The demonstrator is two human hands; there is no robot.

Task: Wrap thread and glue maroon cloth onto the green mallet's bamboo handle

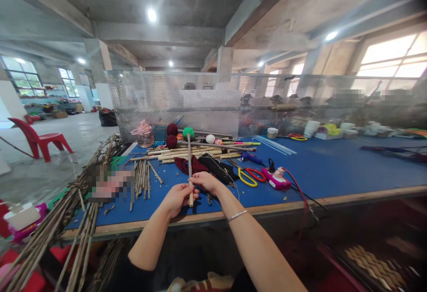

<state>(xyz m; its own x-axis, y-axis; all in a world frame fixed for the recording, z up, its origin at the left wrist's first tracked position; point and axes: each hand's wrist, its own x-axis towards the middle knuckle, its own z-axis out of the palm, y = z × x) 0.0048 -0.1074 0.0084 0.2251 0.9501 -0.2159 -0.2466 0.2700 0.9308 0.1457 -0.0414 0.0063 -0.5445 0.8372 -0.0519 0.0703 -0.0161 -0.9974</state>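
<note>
Both hands grip one wooden stick [190, 163] near its lower end, above the front edge of the blue table. A green ball [188, 132] tops the stick at its far end. My left hand [179, 198] is closed round the lower part. Just above it, my right hand [205, 182], with a bracelet at the wrist, pinches the same stick. Beyond them lie a dark red cloth [187, 166] and a black cloth [216, 167]. Two dark red balls [171, 130] and a white ball [210, 139] rest farther back among sticks.
Scissors with red and yellow handles [247, 177], a blue glue gun [251, 158] and a magenta power strip [276, 179] lie to the right. Short cut sticks [142, 178] and a long pile of twigs [80, 185] are at left. A perforated metal screen [176, 100] stands behind.
</note>
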